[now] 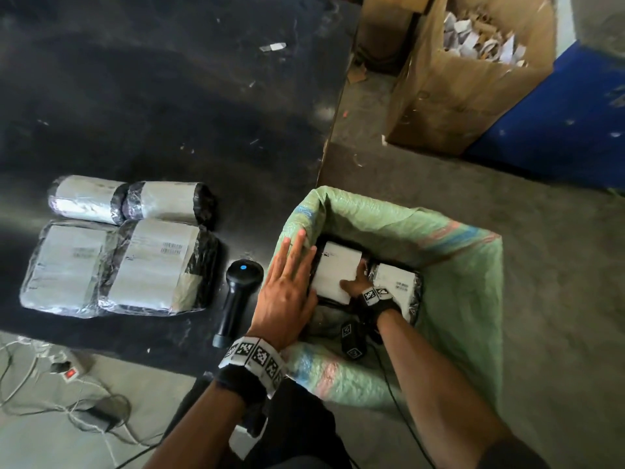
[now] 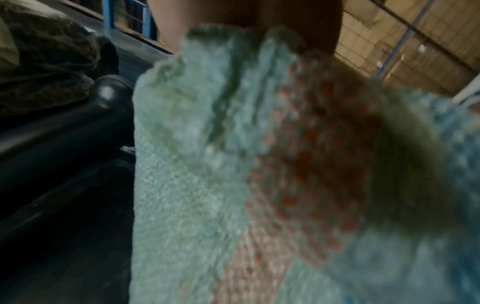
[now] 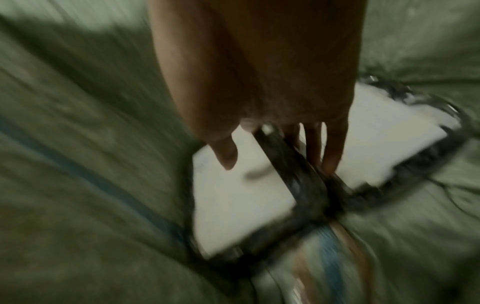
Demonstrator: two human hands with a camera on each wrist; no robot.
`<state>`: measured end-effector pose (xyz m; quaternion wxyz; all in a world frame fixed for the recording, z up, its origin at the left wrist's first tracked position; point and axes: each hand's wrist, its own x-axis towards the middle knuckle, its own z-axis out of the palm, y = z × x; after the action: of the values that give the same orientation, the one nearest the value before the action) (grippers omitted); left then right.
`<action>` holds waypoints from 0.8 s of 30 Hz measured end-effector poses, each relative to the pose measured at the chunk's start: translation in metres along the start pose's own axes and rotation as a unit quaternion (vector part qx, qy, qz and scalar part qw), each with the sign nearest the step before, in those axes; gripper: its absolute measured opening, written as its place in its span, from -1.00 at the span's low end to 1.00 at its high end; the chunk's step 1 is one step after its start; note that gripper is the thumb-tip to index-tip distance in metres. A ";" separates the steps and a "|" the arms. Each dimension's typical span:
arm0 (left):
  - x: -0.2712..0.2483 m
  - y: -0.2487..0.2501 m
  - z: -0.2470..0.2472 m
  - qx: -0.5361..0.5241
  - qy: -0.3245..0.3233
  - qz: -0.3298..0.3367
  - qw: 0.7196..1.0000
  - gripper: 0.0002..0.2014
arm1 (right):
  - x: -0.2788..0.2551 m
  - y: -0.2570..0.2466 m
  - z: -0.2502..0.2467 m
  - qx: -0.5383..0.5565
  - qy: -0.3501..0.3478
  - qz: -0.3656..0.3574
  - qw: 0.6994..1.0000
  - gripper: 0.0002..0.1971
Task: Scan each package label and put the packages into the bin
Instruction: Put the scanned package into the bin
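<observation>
A green woven sack (image 1: 456, 238) serves as the bin, standing open off the black table's right edge. Two black-wrapped packages with white labels lie inside it. My right hand (image 1: 358, 282) reaches in and holds the left package (image 1: 334, 269) by its right edge. In the right wrist view, my right hand (image 3: 278, 164) has its thumb on that package's label (image 3: 233, 205) and its fingers down the gap beside the second package (image 3: 389, 144). My left hand (image 1: 287, 286) lies flat with straight fingers on the sack's near-left rim (image 2: 207, 164). The black scanner (image 1: 236, 296) lies on the table beside it.
Several labelled packages (image 1: 159, 265) lie in a cluster on the table's left part. A cardboard box of paper scraps (image 1: 456, 79) and a blue surface (image 1: 558, 130) stand on the floor beyond the sack. A power strip with cables (image 1: 67, 372) lies below the table's front edge.
</observation>
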<state>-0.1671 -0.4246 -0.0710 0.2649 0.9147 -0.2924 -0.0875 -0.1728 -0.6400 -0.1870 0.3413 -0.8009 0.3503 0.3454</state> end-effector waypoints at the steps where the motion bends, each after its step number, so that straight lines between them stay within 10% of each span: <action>1: 0.001 0.000 -0.004 -0.012 -0.008 -0.004 1.000 -0.33 | -0.008 -0.007 -0.011 0.015 -0.010 0.003 1.000 -0.14; 9: -0.011 -0.037 -0.099 -0.112 0.054 -0.007 0.992 -0.60 | -0.166 -0.088 -0.069 0.181 0.074 -0.167 0.966 -0.64; 14: -0.050 -0.121 -0.144 -0.073 0.123 -0.085 0.986 -0.47 | -0.243 -0.145 -0.031 0.283 -0.005 -0.218 0.934 -0.73; 24: -0.109 -0.238 -0.146 -0.112 0.050 -0.191 0.974 -0.12 | -0.192 -0.192 0.123 0.225 0.032 0.009 0.974 -0.18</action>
<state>-0.0940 -0.1340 -0.0746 0.3580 0.9215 -0.0874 -0.1229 -0.1573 -0.3808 -0.0415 0.4984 -0.7108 0.4372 0.2350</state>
